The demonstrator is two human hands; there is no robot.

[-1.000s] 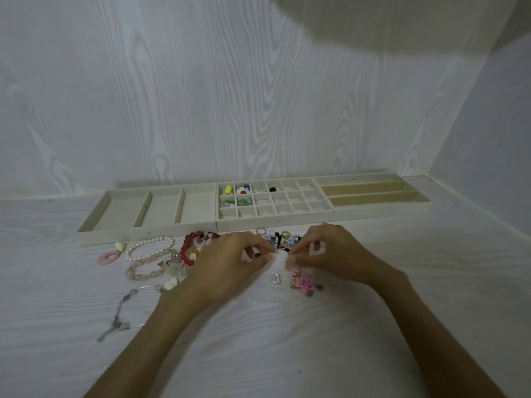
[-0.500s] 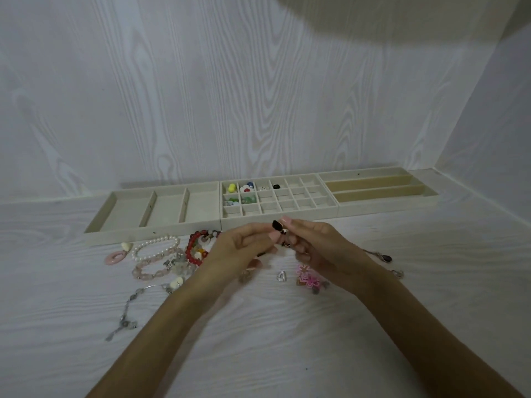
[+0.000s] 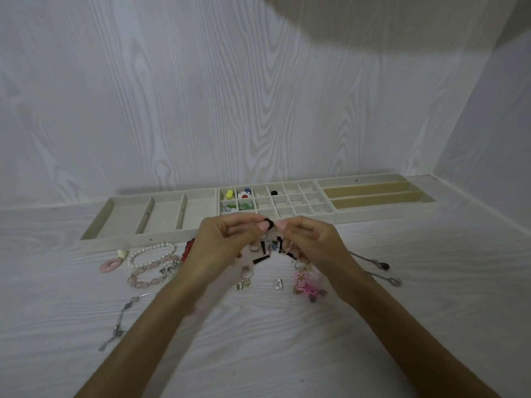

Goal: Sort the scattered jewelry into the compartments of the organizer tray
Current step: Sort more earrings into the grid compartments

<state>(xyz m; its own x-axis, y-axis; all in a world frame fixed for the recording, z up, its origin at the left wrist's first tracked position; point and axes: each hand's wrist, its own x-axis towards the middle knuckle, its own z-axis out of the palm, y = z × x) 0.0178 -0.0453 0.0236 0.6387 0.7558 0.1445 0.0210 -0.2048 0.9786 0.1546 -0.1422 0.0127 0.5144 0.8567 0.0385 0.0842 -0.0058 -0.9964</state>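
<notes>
Fingertips of the left hand (image 3: 221, 242) are pinching a small black ring-shaped earring (image 3: 268, 223); the right hand (image 3: 311, 239) is curling beside it, pinching dangling black pieces, apparently separating them. Both are hovering near the cream gridded organizer tray (image 3: 321, 216), presumably for placement.

Both forearms reach forward and angle in so the hands meet in the middle. The left hand (image 3: 221, 242) pinches a small black ring-shaped piece (image 3: 268, 223) at thumb and fingertip, while the right hand (image 3: 311, 239) has its fingers curled, fingertips right beside that piece.
</notes>
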